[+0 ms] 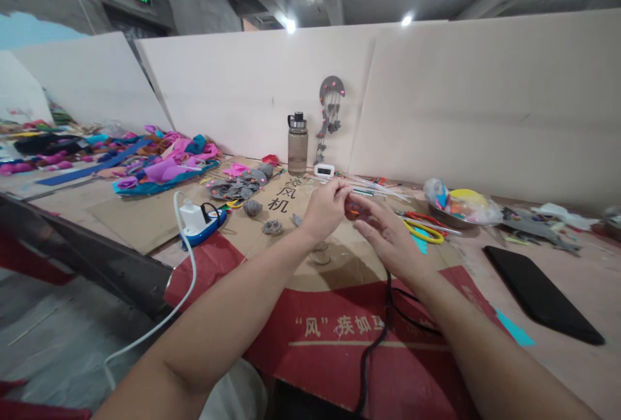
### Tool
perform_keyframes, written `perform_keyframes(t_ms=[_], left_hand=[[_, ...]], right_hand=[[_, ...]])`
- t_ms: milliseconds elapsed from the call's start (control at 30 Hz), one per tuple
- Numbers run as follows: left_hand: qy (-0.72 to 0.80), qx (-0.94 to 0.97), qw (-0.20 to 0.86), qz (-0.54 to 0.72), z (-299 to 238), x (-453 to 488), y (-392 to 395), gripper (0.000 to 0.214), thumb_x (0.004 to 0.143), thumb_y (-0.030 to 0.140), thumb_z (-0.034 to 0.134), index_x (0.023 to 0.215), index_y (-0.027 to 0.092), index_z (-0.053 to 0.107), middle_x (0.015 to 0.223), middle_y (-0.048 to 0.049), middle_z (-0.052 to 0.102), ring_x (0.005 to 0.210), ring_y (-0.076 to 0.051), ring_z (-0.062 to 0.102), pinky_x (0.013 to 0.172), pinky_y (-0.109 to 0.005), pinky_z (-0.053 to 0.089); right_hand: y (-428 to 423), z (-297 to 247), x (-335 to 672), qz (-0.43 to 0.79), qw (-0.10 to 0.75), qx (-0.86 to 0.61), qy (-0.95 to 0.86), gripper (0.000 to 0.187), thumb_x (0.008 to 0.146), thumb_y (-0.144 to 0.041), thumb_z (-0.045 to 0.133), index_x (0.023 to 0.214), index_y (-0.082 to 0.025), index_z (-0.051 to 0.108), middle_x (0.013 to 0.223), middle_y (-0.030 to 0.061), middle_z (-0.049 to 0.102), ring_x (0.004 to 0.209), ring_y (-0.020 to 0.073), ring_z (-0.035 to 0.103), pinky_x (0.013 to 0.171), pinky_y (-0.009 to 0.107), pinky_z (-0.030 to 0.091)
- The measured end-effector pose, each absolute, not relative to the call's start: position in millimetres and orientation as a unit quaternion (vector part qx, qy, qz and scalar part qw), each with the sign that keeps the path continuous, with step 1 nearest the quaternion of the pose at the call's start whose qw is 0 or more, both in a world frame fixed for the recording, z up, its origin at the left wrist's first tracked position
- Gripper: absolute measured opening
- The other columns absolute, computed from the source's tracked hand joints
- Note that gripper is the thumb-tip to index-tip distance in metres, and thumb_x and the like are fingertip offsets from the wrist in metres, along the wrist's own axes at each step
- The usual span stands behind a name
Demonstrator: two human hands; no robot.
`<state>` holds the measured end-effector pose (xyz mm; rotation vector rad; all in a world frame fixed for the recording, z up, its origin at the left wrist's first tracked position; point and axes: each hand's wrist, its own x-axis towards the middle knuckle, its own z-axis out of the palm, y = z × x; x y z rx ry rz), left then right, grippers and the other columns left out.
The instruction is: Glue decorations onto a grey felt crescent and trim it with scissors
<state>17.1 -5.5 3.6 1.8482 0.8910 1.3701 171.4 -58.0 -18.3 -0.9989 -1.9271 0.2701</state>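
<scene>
My left hand is closed in a pinch above the cardboard, its fingertips meeting those of my right hand; what it pinches is too small to make out. A small reddish-brown piece with orange spots sits between the two hands, partly covered by fingers. My right hand curves its fingers around the right side of that piece, its thumb below. Under my right wrist runs a black cable. Close to my left hand lie a coil of grey yarn and a ball of grey yarn.
Left: power strip with a white charger, grey felt pieces, pink and purple fabric. Behind: bottle, small white clock, hanging grey moon ornament. Right: yellow-handled scissors, metal bowl, black phone.
</scene>
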Motion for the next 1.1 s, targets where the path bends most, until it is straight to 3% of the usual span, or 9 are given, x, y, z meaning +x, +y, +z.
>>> perform_keyframes(t_ms=[100,200,367,533,700,933,1100], left_hand=[[0.314,0.622,0.483,0.530,3,21,-3,0.022,0.095,0.017,0.045,0.074,0.017,0.051,0.062,0.0029,0.052,0.053,-0.010,0.052,0.056,-0.024,0.045],[0.306,0.543,0.546,0.560,2,21,2,0.027,0.096,0.015,0.041,0.070,0.017,0.048,0.061,0.0040,0.047,0.049,-0.008,0.047,0.052,-0.022,0.046],[0.274,0.595,0.516,0.551,5,14,5,0.016,0.092,0.020,0.056,0.077,0.014,0.060,0.065,0.0022,0.058,0.053,-0.007,0.054,0.056,-0.020,0.050],[0.250,0.626,0.514,0.531,6,13,5,0.010,0.088,0.020,0.062,0.084,0.012,0.065,0.070,-0.0006,0.066,0.061,-0.009,0.064,0.066,-0.023,0.056],[0.279,0.664,0.454,0.525,4,13,5,0.007,0.088,0.017,0.059,0.086,0.014,0.065,0.073,-0.0011,0.069,0.067,-0.011,0.067,0.070,-0.025,0.057],[0.328,0.726,0.298,0.526,9,10,-5,0.014,0.092,0.018,0.051,0.080,0.018,0.057,0.066,0.0015,0.061,0.061,-0.010,0.059,0.064,-0.023,0.048],[0.324,0.629,0.444,0.550,6,11,7,0.019,0.096,0.016,0.041,0.079,0.019,0.049,0.062,0.0040,0.051,0.053,-0.009,0.051,0.056,-0.022,0.045]], right_hand=[[-60,-19,173,0.056,0.424,-0.402,-0.809,0.053,0.097,-0.041,0.052,0.148,-0.027,0.046,0.141,0.0123,0.054,0.121,0.0252,0.055,0.097,0.042,0.050],[-60,-20,176,0.016,0.420,-0.403,-0.813,0.058,0.098,-0.039,0.051,0.154,-0.032,0.037,0.144,0.0114,0.050,0.125,0.0247,0.053,0.098,0.043,0.050],[-52,-24,182,-0.094,0.398,-0.401,-0.820,0.058,0.098,-0.034,0.052,0.154,-0.033,0.038,0.136,0.0114,0.052,0.127,0.0277,0.048,0.108,0.050,0.043],[-46,-26,186,-0.195,0.334,-0.432,-0.815,0.060,0.096,-0.028,0.050,0.155,-0.025,0.036,0.131,0.0150,0.055,0.120,0.0322,0.048,0.103,0.054,0.044],[-49,-23,184,-0.247,0.286,-0.446,-0.811,0.059,0.094,-0.021,0.049,0.152,-0.025,0.040,0.133,0.0153,0.055,0.119,0.0337,0.047,0.102,0.056,0.041],[-54,-25,178,-0.242,0.284,-0.444,-0.815,0.069,0.094,-0.022,0.050,0.158,-0.028,0.026,0.138,0.0143,0.050,0.121,0.0332,0.044,0.102,0.054,0.042],[-56,-25,176,-0.218,0.331,-0.431,-0.811,0.065,0.094,-0.022,0.052,0.155,-0.031,0.033,0.138,0.0132,0.049,0.113,0.0302,0.048,0.101,0.054,0.043]])
